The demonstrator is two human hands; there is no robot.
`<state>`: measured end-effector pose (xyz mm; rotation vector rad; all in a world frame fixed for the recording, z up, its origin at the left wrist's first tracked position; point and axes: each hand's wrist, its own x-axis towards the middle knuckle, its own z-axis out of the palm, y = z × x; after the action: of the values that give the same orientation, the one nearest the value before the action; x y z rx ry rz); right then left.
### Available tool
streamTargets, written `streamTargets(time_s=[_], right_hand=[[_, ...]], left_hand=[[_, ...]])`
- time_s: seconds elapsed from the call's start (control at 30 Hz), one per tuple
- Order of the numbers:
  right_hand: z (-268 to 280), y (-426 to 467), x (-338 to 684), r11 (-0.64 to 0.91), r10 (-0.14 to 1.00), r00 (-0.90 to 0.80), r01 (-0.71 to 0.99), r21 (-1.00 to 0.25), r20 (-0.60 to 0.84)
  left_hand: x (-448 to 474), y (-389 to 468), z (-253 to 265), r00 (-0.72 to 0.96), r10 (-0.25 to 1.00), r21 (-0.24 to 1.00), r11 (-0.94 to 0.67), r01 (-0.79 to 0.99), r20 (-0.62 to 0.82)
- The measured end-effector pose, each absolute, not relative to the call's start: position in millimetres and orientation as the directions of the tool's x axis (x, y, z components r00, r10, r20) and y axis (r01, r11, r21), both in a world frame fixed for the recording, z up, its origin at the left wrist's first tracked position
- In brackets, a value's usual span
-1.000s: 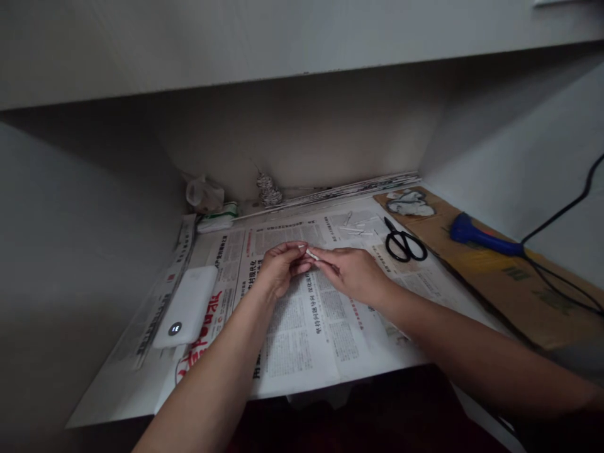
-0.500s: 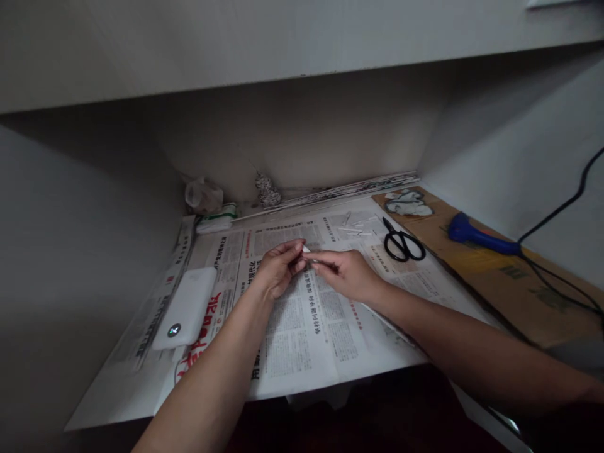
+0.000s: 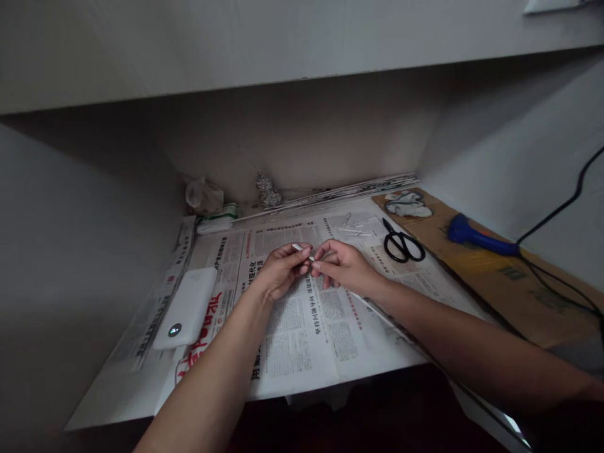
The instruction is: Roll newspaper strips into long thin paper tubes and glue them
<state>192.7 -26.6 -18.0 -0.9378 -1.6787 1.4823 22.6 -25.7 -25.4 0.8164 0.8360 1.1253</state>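
A thin white rolled-paper stick (image 3: 377, 309) runs from between my fingers, under my right forearm, toward the table's front edge. Its tip pokes out past the thumb of my left hand (image 3: 282, 269), which is closed in a pinch around it. Close beside it, my right hand (image 3: 345, 267) pinches the stick between thumb and fingertips. Both hands are above the newspaper (image 3: 302, 352) spread over the table. Black-handled scissors (image 3: 402, 244) lie to the right of my hands, near several short white paper pieces (image 3: 356, 228).
Blue glue gun (image 3: 481, 237) with a black cord rests on cardboard (image 3: 491, 277) at right, below a whitish cloth-like bundle (image 3: 409, 204). Long paper sticks (image 3: 349, 190) line the back, beside a speckled woven figure (image 3: 268, 190) and plastic bag (image 3: 204, 196). A white power bank (image 3: 186, 305) lies left.
My right hand has drawn back slightly and its fingers have lifted and curled. More of the stick's tip now shows, pointing up and left over my left thumb.
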Motion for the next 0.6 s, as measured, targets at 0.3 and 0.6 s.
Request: streamTargets(time_s=[0.3,0.6], right_hand=[[-22.6,-23.4,193.8,0.027,0.854,-0.520,0.037,-0.999,0.004],[-21.2,-22.3,193.6,-0.041,0.844,-0.537,-0.030,-0.999,-0.018]], left_hand=[[21.7,-24.5,-25.8,0.181,0.961,0.868,0.266,-0.419,-0.208],[23.9,-25.9,-28.2,0.193,0.959,0.870,0.269,-0.413,-0.205]])
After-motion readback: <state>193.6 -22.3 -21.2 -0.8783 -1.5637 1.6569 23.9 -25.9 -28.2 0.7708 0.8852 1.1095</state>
